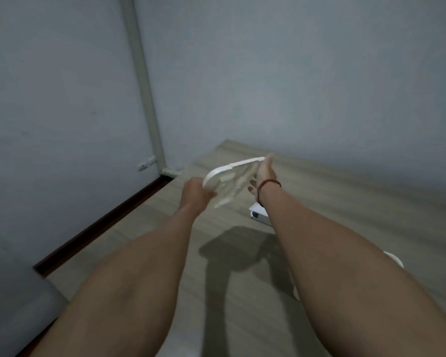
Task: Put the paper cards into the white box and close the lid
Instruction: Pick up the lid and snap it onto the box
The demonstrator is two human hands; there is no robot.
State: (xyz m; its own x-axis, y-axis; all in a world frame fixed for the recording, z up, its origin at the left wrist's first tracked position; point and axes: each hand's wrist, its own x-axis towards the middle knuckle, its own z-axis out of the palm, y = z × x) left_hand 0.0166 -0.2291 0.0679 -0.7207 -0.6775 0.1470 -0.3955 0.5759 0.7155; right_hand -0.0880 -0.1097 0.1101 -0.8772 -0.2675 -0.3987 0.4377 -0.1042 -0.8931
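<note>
there, mid-frame, both hands, left (195, 190) and right (264, 176), grip a blurred white box (224, 176) above the table (345, 202); right forearm hides part of a small white thing (258, 215) below.

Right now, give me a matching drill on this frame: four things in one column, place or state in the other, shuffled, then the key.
Things
1. white box
2. red wrist cord
3. small white device
4. white pipe

Place or state
A. runs up the wall corner
B. lies on the wooden surface behind the right forearm
C. held in the air between left hand and right hand
D. worn on the right wrist

Pairs: 1-C, 2-D, 3-B, 4-A
</note>
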